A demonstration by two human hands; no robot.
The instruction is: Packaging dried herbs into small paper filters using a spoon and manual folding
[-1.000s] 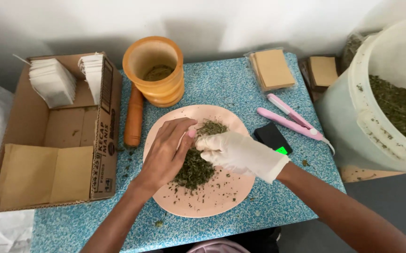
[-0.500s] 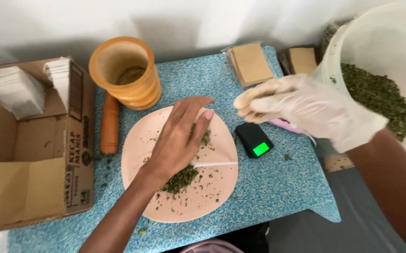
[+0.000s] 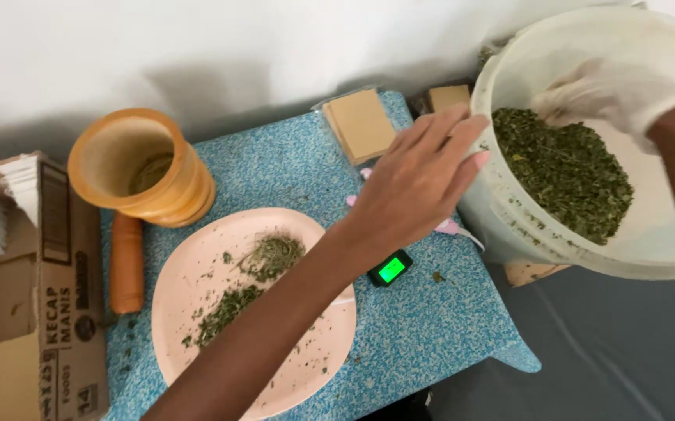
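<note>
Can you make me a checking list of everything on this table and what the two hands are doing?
Surface: blue speckled table, herb crumbs scattered.
Job's things: white bucket of dried green herbs; pink plate with two small herb piles.
Clutter: wooden mortar, pestle, small scale lit green, brown packets, cardboard box.
Hands: left hand bare, fingers spread at bucket rim; right hand gloved, inside bucket.
Cables: nothing seen.
Surroundings: white wall, grey floor.

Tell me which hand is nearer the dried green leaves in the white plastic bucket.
Right. The gloved right hand is inside the white plastic bucket at the dried green leaves; the bare left hand hovers outside its rim.
</note>
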